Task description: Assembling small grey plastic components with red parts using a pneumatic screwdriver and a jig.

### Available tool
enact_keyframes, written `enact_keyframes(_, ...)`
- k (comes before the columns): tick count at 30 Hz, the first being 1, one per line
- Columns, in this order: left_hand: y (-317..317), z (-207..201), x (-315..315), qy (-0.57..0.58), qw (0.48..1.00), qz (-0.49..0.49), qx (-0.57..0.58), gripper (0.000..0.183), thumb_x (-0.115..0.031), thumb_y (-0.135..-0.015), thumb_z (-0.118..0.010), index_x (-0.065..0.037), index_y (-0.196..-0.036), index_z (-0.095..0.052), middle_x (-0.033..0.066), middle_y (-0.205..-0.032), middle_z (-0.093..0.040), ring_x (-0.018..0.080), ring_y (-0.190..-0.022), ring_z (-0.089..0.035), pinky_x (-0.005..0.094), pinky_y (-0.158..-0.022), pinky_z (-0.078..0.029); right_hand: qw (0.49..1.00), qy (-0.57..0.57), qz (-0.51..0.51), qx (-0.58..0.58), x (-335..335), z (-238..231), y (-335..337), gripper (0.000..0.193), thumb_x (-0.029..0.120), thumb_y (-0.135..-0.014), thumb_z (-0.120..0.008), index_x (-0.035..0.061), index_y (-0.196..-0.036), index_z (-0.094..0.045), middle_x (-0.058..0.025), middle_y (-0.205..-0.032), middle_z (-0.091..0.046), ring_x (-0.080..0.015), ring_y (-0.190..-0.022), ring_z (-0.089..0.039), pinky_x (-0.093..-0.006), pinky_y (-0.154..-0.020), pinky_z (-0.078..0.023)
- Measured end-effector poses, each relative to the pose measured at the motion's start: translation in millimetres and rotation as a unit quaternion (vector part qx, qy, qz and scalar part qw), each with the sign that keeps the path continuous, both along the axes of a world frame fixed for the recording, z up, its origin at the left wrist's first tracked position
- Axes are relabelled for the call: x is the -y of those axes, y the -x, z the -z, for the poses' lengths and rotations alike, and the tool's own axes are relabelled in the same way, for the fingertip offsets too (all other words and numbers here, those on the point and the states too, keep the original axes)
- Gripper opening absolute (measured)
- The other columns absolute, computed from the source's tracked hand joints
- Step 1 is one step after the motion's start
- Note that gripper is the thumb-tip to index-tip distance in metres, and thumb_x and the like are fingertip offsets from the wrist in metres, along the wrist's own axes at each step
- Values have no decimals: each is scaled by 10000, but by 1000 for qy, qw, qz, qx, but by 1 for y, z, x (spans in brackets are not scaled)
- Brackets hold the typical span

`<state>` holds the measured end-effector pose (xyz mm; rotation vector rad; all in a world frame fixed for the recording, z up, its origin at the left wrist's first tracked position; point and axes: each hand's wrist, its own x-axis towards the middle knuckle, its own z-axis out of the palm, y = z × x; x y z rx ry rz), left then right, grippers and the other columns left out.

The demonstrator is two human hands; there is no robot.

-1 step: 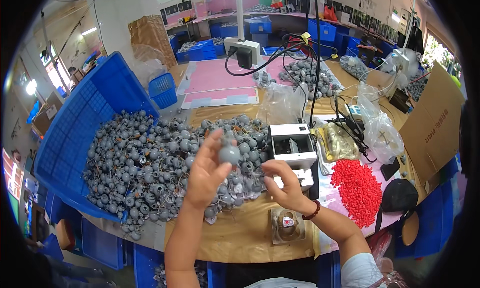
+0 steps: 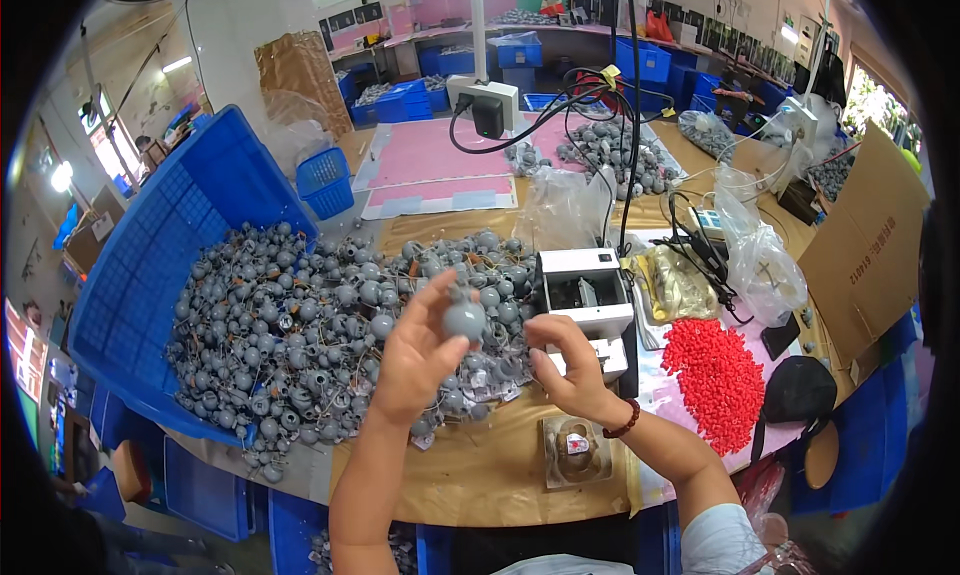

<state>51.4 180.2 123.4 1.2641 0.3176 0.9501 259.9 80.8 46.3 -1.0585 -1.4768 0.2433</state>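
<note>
My left hand is raised over the pile's right part, its fingers and thumb closed on a round grey ball with a small neck on top. My right hand hovers in front of the white machine, thumb and forefinger curved but apart; I see nothing between them. A dark red bead bracelet circles that wrist. Below and between the hands lies a heap of similar grey balls, many with thin wires, spilling from a tipped blue crate. The white box-shaped machine with an open slot stands just beyond my right hand.
A clear square block fixture sits near the table's front edge. To the right lie a red heap of small plastic pieces, a black cap and a cardboard sheet. Black cables hang over the table's middle.
The grey ball in my left hand has shifted slightly to the right and looks sharper. My right hand has barely moved.
</note>
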Motion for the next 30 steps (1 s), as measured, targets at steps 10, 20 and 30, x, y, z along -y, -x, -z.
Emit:
enact_keyframes(10,18,59,63,33,985,163,47,397,2,-916,-609,-10,-1311,-567,118,-1396,-555,189,-1271,-557,358,-1101,-441,881,358,-286,-114,54,-2,-18,382,80,-1054,-606,41,-1434,-618,-50,-1072,-741,-115,-921,-679,-299,-849,-550)
enact_keyframes(20,-8,192,202,-48,975,108,-189,262,-113,-896,-793,-62,-1124,-675,140,-1263,-596,286,-1148,-601,406,-991,-487,901,363,-171,163,167,70,-48,336,97,-948,-708,23,-1276,-704,-90,-961,-731,-240,-849,-714,-362,-726,-579)
enact_keyframes(30,-44,205,210,-284,873,-79,-388,339,2,-791,-727,-78,-1108,-636,183,-1358,-505,430,-1265,-438,520,-1074,-403,913,160,9,374,156,106,-45,385,156,-786,-704,66,-1160,-713,-61,-1013,-688,-234,-878,-679,-332,-677,-575)
